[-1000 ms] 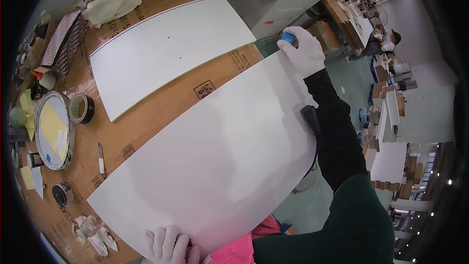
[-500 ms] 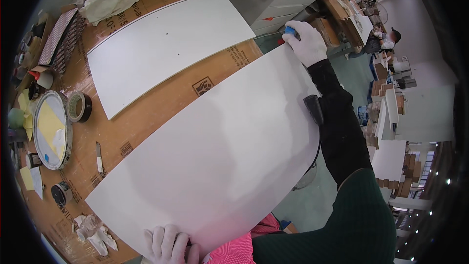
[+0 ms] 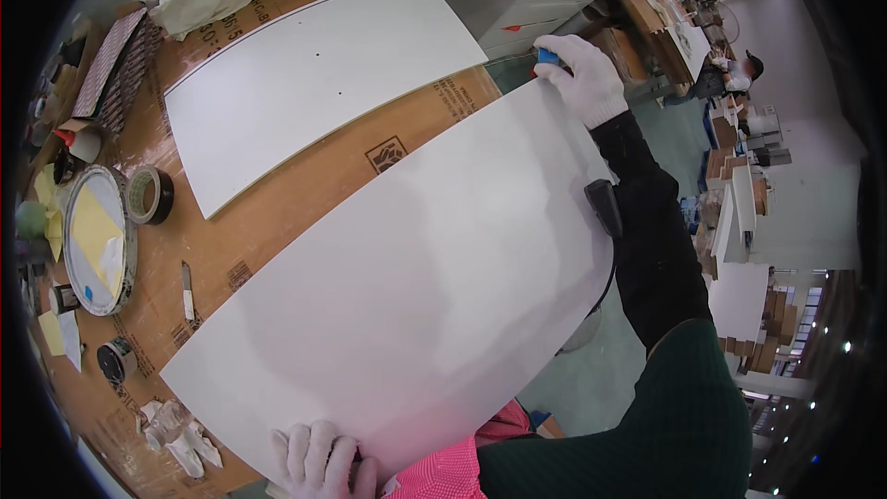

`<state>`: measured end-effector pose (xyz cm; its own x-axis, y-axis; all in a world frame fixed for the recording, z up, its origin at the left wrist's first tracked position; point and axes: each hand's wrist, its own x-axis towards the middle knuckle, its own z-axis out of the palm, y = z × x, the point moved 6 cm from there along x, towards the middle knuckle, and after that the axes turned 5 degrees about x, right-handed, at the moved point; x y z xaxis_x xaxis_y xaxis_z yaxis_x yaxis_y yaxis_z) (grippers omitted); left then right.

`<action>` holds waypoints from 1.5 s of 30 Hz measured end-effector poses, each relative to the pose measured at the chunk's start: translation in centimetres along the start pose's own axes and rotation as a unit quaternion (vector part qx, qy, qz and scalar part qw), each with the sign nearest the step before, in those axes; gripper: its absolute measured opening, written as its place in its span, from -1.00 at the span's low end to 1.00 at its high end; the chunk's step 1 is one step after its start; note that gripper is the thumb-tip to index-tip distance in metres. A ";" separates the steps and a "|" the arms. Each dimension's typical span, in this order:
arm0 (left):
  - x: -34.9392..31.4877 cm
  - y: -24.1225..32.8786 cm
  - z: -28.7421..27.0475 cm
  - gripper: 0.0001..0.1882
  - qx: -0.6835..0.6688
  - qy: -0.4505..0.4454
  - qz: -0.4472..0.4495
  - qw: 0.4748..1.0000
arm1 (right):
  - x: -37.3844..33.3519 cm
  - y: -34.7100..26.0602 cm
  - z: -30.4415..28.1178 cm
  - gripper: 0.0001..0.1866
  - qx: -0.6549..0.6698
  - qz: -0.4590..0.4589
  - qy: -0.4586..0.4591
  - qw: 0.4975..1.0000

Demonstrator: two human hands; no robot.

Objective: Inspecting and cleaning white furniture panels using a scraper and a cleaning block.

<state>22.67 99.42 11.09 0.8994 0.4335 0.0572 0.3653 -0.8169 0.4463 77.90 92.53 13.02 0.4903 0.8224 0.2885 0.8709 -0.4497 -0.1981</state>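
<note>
A large white panel (image 3: 370, 305) slants across the view, lying partly over the cardboard-covered table. At its far right corner my right hand (image 3: 584, 79), in a white glove, pinches a small blue block (image 3: 547, 57) against the panel's edge; most of the block is hidden by the fingers. My left hand (image 3: 319, 462), also gloved, grips the panel's near edge, its fingers bent over the top face. Part of that hand is cut off by the lower border. Further back, a second white panel (image 3: 314, 92) with small dark holes lies flat.
On the cardboard (image 3: 277, 254) to the left are a knife (image 3: 188, 291), a tape roll (image 3: 150, 199), a round lid (image 3: 125, 240), a small jar (image 3: 116, 362) and crumpled gloves (image 3: 180, 439). A cloth (image 3: 208, 2) lies at the back. One person (image 3: 735, 74) stands far right.
My right hand, with the blue block, has shifted slightly to the right and up along the panel's edge. My left hand and the panel have hardly moved.
</note>
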 end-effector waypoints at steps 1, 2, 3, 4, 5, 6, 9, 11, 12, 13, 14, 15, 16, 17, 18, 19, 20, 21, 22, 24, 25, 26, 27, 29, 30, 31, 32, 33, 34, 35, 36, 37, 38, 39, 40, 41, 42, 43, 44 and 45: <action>0.0 0.0 0.0 -0.61 -0.002 -0.003 0.004 1.000 | -0.1 0.5 -0.2 -0.62 -0.002 0.005 0.005 1.000; 0.1 0.0 0.1 -0.61 -0.001 -0.003 0.003 1.000 | 0.0 0.7 -0.1 -0.62 -0.001 0.004 0.005 1.000; 0.2 0.0 0.1 -0.62 0.002 0.001 0.004 1.000 | 0.0 1.0 0.0 -0.62 0.030 0.022 0.000 0.999; 0.3 0.0 0.2 -0.62 0.004 0.004 0.004 1.000 | 0.0 1.4 0.1 -0.62 0.061 0.039 -0.006 0.997; 0.2 0.0 0.3 -0.62 0.005 0.002 0.003 1.000 | -0.2 0.5 0.2 -0.64 0.065 0.059 -0.018 0.996; 0.0 0.0 0.3 -0.62 0.008 0.001 0.001 1.000 | 0.0 0.0 0.4 -0.64 0.067 0.060 -0.020 0.996; 0.0 -0.1 0.3 -0.62 0.010 0.001 0.003 1.000 | 0.0 -0.3 0.5 -0.64 0.046 0.042 -0.019 0.998; 0.1 -0.1 0.3 -0.62 0.010 0.001 0.006 1.000 | 0.2 0.9 0.5 -0.63 0.039 0.047 -0.003 0.998; 0.0 -0.1 0.4 -0.62 0.010 0.002 0.004 1.000 | 0.0 1.1 0.5 -0.63 0.039 0.047 -0.002 0.998; 0.0 -0.1 0.4 -0.61 0.010 0.004 0.002 1.000 | 0.0 1.4 0.5 -0.63 0.030 0.044 0.005 0.999; -0.1 -0.1 0.4 -0.61 0.010 0.004 0.001 1.000 | 0.1 1.0 0.4 -0.62 0.023 0.041 0.012 0.999; -0.1 0.0 0.4 -0.61 0.013 0.002 0.001 1.000 | 0.1 0.5 0.5 -0.62 0.024 0.040 0.011 0.999; -0.1 0.0 0.4 -0.61 0.015 0.000 0.002 1.000 | -0.3 0.1 0.8 -0.62 0.050 0.051 0.004 0.997; -0.2 0.0 0.4 -0.61 0.015 -0.001 0.002 1.000 | -0.5 -0.3 0.9 -0.63 0.075 0.065 -0.004 0.995; -0.2 0.0 0.3 -0.61 0.014 -0.003 0.003 1.000 | -0.4 -0.3 0.8 -0.63 0.075 0.065 -0.004 0.995; -0.2 0.0 0.2 -0.60 0.013 -0.006 0.004 1.000 | -0.2 -0.1 0.9 -0.63 0.074 0.073 -0.008 0.994; -0.3 -0.1 0.2 -0.60 0.014 -0.006 0.004 1.000 | 0.1 0.1 1.0 -0.63 0.075 0.082 -0.011 0.994; -0.2 -0.1 0.2 -0.61 0.012 0.001 0.008 1.000 | 0.3 1.0 0.9 -0.63 0.072 0.082 -0.009 0.994; -0.1 -0.1 0.1 -0.61 0.009 0.009 0.013 1.000 | 0.4 2.2 0.7 -0.63 0.024 0.066 -0.007 0.998; 0.1 -0.2 0.3 -0.62 0.011 0.009 0.006 1.000 | 0.7 2.3 0.7 -0.64 -0.020 0.045 -0.005 0.999; 0.2 -0.2 0.3 -0.63 0.012 0.008 0.001 1.000 | 0.5 2.8 0.2 -0.63 -0.019 0.073 0.031 0.997; 0.1 -0.1 0.3 -0.63 0.012 0.007 -0.001 1.000 | 0.1 2.4 -0.4 -0.62 -0.018 0.102 0.064 0.993; 0.0 0.0 0.3 -0.63 0.010 0.007 -0.001 1.000 | 0.1 2.1 -1.1 -0.57 0.033 0.123 0.086 0.988; 0.0 0.1 0.2 -0.64 0.008 0.007 0.000 1.000 | 0.6 1.5 -0.9 -0.54 0.020 0.143 0.074 0.987; 0.2 0.0 0.1 -0.64 0.007 0.008 0.002 1.000 | 0.7 1.6 -0.8 -0.50 0.007 0.163 0.063 0.985; 0.2 0.0 0.0 -0.64 0.007 0.010 0.003 1.000 | 0.6 1.8 -0.3 -0.46 0.020 0.183 0.041 0.982; 0.2 0.0 0.1 -0.64 0.006 0.010 0.003 1.000 | 0.4 2.1 -0.1 -0.46 0.019 0.183 0.042 0.982; 0.3 0.0 0.2 -0.64 0.007 0.011 -0.001 1.000 | 0.0 2.7 0.3 -0.46 0.012 0.204 0.032 0.978; 0.3 -0.1 0.3 -0.63 0.008 0.012 -0.006 1.000 | -0.3 3.3 0.6 -0.47 0.005 0.224 0.022 0.974; 0.1 -0.1 0.1 -0.63 0.010 0.012 -0.009 1.000 | -0.2 2.9 0.4 -0.47 0.003 0.218 0.022 0.976; 0.0 -0.1 0.0 -0.63 0.007 0.013 -0.007 1.000 | -0.2 2.5 0.4 -0.47 0.006 0.217 0.021 0.976; -0.2 -0.1 -0.2 -0.63 0.004 0.014 -0.005 1.000 | 0.0 2.1 0.3 -0.47 0.003 0.212 0.013 0.977; -0.2 -0.2 -0.2 -0.63 0.006 0.012 -0.008 1.000 | 0.1 1.3 0.5 -0.47 0.001 0.207 0.004 0.978; -0.1 -0.2 -0.2 -0.63 0.001 0.007 -0.009 1.000 | 0.1 0.4 0.8 -0.47 0.004 0.206 0.002 0.979; -0.1 -0.2 -0.2 -0.62 -0.004 0.003 -0.010 1.000 | 0.1 -0.8 1.4 -0.48 0.002 0.200 -0.015 0.980; -0.1 -0.2 -0.3 -0.62 -0.004 0.004 -0.012 1.000 | 0.1 -2.1 1.5 -0.48 -0.004 0.192 -0.031 0.981; -0.2 -0.3 -0.4 -0.61 -0.005 0.004 -0.014 1.000 | 0.1 -3.4 1.7 -0.48 -0.002 0.190 -0.034 0.981; -0.3 -0.3 -0.5 -0.59 -0.005 0.004 -0.016 1.000 | 0.0 -4.9 2.0 -0.49 0.020 0.181 -0.048 0.982; 0.1 -0.4 -0.4 -0.59 -0.003 0.006 -0.021 1.000 | 0.0 -6.5 2.3 -0.49 0.043 0.170 -0.061 0.983; 0.8 -0.1 -0.1 -0.56 -0.002 0.011 -0.005 1.000 | -0.2 -8.0 2.8 -0.51 0.074 0.162 -0.071 0.981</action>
<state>23.34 99.88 11.21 0.8898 0.4506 0.0727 0.3737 -0.8107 0.4506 70.70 96.92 11.89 0.7214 0.6902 0.0565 0.6510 -0.6481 -0.3951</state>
